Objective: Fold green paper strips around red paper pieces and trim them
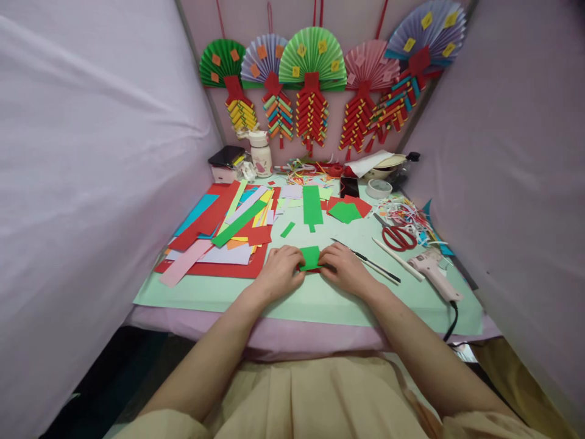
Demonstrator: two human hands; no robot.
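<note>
Green paper (311,258), left of the scissors (386,231), is pinched by left hand (284,268) and right hand (346,267), seemingly for folding; next calls for level edges.

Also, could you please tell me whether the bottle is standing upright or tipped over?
Upright: the bottle stands on its base with its top pointing up.

Soft light falls evenly over my left hand (281,268) and right hand (345,269). The left curtain (100,152) looks brighter than the right curtain (507,134); I see deep shadow below the near table edge (183,322). Wide-angle distortion stretches my forearms (210,353).
</note>
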